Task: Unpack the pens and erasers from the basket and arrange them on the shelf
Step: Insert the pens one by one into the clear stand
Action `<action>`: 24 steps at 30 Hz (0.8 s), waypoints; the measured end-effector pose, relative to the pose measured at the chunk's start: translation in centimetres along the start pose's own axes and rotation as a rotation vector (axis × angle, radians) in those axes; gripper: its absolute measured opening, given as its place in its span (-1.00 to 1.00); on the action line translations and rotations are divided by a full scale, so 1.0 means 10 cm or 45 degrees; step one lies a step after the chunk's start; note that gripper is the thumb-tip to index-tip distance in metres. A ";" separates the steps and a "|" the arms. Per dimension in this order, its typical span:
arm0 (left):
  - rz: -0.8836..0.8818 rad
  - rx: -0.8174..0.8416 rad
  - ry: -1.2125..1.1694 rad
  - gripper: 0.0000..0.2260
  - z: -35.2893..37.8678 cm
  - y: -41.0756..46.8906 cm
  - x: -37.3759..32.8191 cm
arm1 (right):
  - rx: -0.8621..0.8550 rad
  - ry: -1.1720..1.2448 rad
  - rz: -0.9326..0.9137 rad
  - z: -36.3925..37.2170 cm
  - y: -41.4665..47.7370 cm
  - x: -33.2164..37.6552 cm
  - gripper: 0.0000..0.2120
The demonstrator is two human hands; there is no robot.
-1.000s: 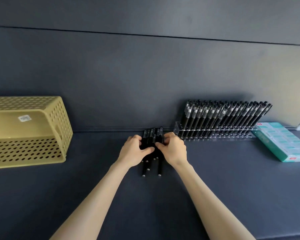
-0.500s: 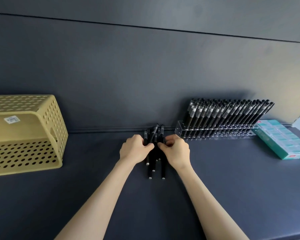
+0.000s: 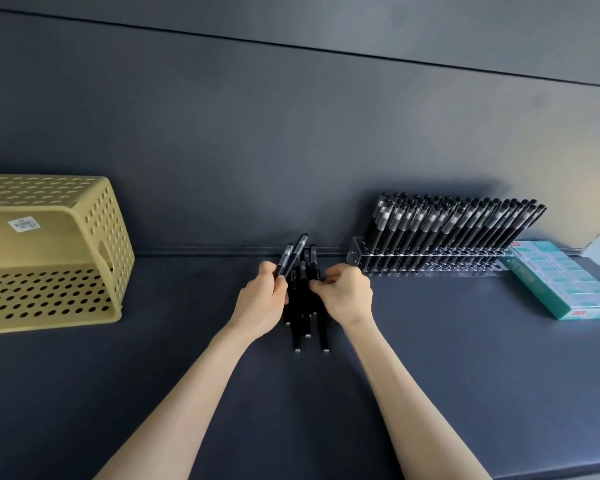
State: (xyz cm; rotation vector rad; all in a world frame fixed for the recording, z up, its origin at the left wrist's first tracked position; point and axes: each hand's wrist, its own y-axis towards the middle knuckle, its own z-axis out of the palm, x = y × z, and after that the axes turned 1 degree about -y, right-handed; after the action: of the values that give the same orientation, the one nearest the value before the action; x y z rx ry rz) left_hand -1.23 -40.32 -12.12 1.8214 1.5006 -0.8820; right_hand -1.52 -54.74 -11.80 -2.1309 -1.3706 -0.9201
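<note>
The dark shelf [image 3: 430,368] runs the full width under a dark back wall. At its left end a yellow perforated basket [image 3: 94,237] lies on its side, well apart from the hands. To the right, against the wall, a clear rack [image 3: 357,252] holds a long row of black pens leaning rightward, and just beside the rack's right end lies a teal box of erasers [image 3: 568,282].

Between basket and rack, a bunch of loose pens [image 3: 305,317] lies on the shelf, pointing toward the wall, with its near ends sticking out past both wrists. The left hand [image 3: 260,303] sits at the bunch's left edge, the right hand [image 3: 347,296] at its right edge, fingertips curled in and pinching at the pens. The left hand grips two pens [image 3: 293,254], tilted up off the bunch with their far ends raised toward the wall.
</note>
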 end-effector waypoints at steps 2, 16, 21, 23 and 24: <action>-0.002 -0.102 -0.057 -0.88 0.02 -0.02 0.00 | -0.002 -0.041 -0.021 0.02 -0.02 0.01 -0.66; 0.047 -0.103 -0.241 -0.89 0.05 -0.05 -0.05 | -0.079 0.615 -0.051 -0.16 -0.01 -0.10 -0.92; 0.074 -0.045 -0.576 -0.89 0.20 -0.15 -0.38 | -0.025 0.934 -0.189 -0.54 -0.02 -0.08 -0.82; 0.040 0.028 -0.718 -0.88 0.33 -0.21 -0.53 | 0.009 1.031 -0.221 -0.73 -0.03 -0.12 -0.81; 0.036 0.052 -0.750 -0.85 0.41 -0.24 -0.61 | 0.027 1.072 -0.242 -0.82 -0.02 -0.15 -0.82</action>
State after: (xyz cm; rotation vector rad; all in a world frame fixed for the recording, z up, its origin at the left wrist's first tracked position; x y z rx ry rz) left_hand -4.84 -46.75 -9.70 1.4246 1.0826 -1.3006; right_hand -4.59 -61.11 -7.30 -1.3183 -1.1097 -1.6138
